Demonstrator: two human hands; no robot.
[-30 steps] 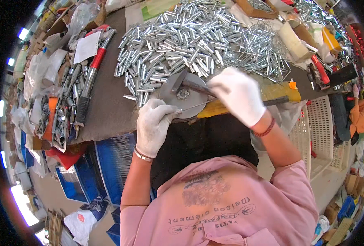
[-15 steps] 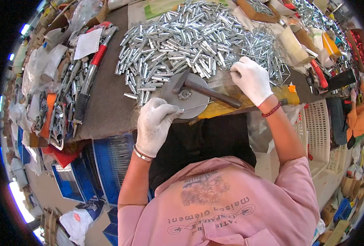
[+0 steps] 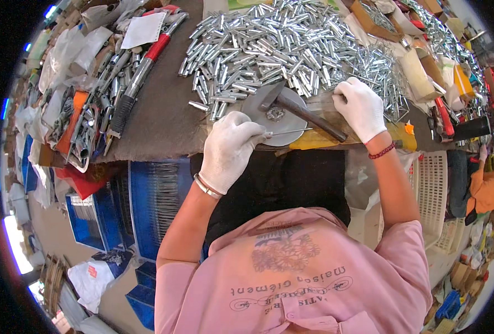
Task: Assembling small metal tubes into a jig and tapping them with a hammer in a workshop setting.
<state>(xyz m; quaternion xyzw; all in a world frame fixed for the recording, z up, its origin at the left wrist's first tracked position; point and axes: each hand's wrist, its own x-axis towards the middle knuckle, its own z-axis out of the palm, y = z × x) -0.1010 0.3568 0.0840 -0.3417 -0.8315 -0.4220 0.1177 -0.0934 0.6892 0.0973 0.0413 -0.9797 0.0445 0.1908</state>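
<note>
A small metalworking workshop, hand-assembly kind. Across the top centre of the frame, a dark worn bench (image 3: 158,119) heaped with short silver metal tubes (image 3: 269,50). At centre, a hammer (image 3: 300,108) lying on a round steel plate (image 3: 269,119). In the upper left, long red-handled cutters (image 3: 141,69) among scrap metal and crumpled plastic bags. At lower left, blue crates (image 3: 147,203) filled with thin rods. At right, a white plastic basket (image 3: 433,192) and loose cardboard boxes. Clutter everywhere, work gloves on both hands.
</note>
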